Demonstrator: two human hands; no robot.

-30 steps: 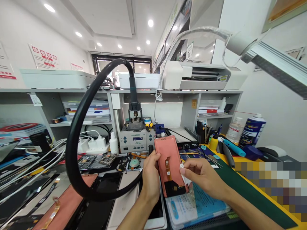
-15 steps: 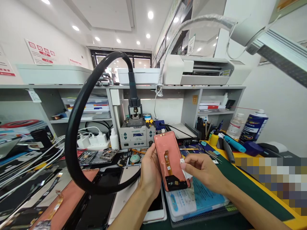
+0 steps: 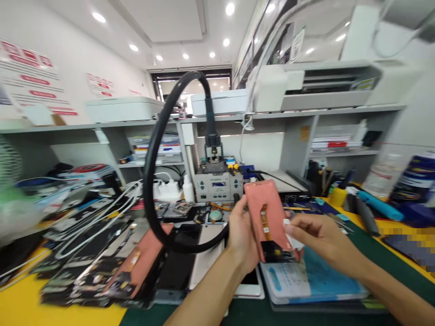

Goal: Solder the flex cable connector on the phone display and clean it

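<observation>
My left hand (image 3: 242, 240) is closed around the left edge of a phone screen (image 3: 274, 201), holding it up, slightly tilted, over the bench. The screen's copper-pink back faces me, with a flex cable (image 3: 264, 222) down its middle and a black strip at the lower end. Pinched in my right hand (image 3: 321, 235) is a small white wipe (image 3: 292, 236), pressed at the right edge of the screen. Below the screen lies a blue-and-white plastic package (image 3: 316, 276). A white-framed tablet or phone (image 3: 253, 290) is partly hidden by my left forearm.
A thick black hose (image 3: 149, 181) arches up in front of the grey hot-air station (image 3: 214, 186). Several phone screens and parts (image 3: 136, 267) lie in rows at left, beside white cables (image 3: 98, 222). Tools, a light-blue cylinder (image 3: 380, 206) and bottles stand at right.
The camera view has swung left, so the scene sits farther right and is blurred. Both hands keep their hold on the screen and wipe.
</observation>
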